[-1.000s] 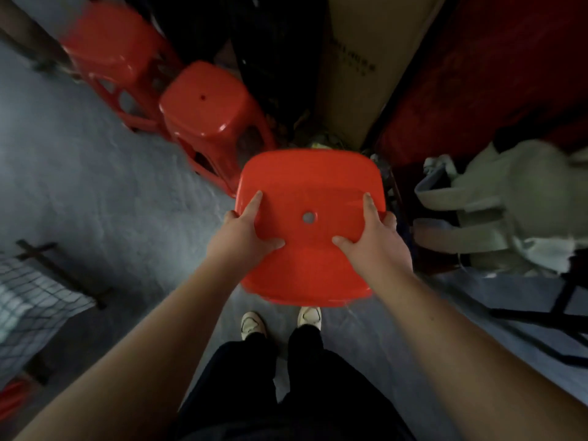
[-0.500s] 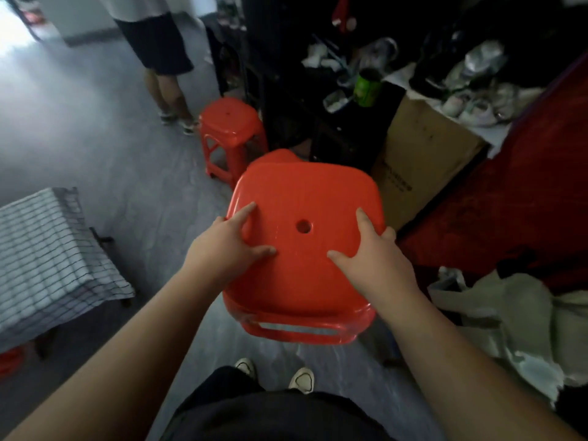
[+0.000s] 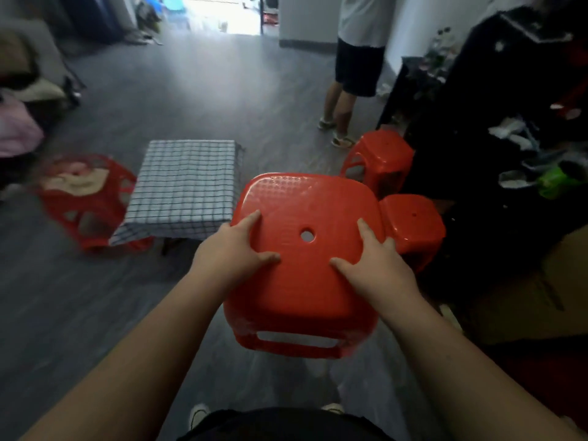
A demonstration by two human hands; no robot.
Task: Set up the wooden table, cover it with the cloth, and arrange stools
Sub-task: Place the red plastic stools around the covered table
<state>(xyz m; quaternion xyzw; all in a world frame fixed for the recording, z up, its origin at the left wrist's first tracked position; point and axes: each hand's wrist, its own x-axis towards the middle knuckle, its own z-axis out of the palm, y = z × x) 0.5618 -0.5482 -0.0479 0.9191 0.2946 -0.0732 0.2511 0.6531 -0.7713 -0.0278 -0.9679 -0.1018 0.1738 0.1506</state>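
We are holding a red stool (image 3: 305, 281) above the grey floor (image 3: 95, 313), left hand (image 3: 232, 253) and right hand (image 3: 381, 272) grasping the seat's sides, fingers (image 3: 253, 218) spread on top and wrapping its edges. Beyond it to the left, a checked cloth (image 3: 186, 183) is draping the low worktop (image 3: 166, 247), a printed-seat stool (image 3: 86, 198) beside it. A far stool (image 3: 380, 157) and a near stool (image 3: 413, 224) are standing at right, close to a standing person (image 3: 356, 68).

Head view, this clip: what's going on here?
A person holds a red stool up off the floor, left hand and right hand gripping its seat edges. Ahead, the checked cloth already covers the low table, with one stool beside it at left. Two more stools stand on the right by dark shelves. A second person stands farther back.
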